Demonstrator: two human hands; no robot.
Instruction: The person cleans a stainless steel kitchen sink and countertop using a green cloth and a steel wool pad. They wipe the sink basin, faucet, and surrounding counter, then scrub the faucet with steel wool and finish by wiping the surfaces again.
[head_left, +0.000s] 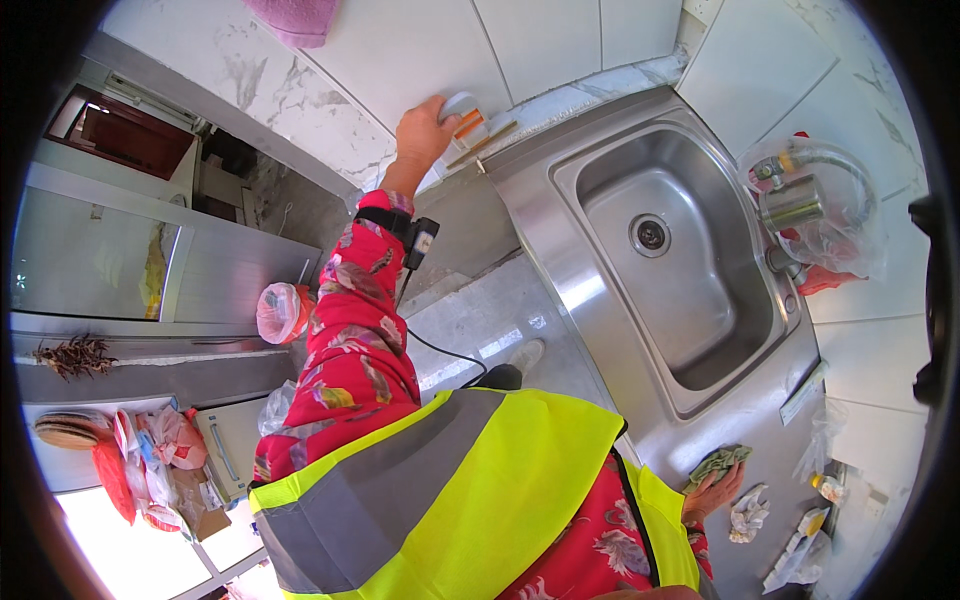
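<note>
At the wall end of the counter, my left hand (424, 136) has its fingers and thumb around a white plastic object with orange stripes (470, 126), whose exact kind I cannot tell. It is close to the tiled wall and the narrow marble-patterned ledge (592, 88). My right hand (712, 495) presses a folded green cloth (716, 463) against the stainless steel countertop (675, 431). A crumpled white paper or plastic piece (748, 514) lies beside that hand. Between the two hands is a stainless steel sink (660, 300) with a round drain strainer (649, 235).
A faucet wrapped in clear plastic (795, 201) stands behind the sink. A flat strip (802, 392), a small bottle (828, 487) and a white brush-like item (799, 547) lie along the wall side. On the left are a lined bin (281, 311) and several plastic bags (161, 450).
</note>
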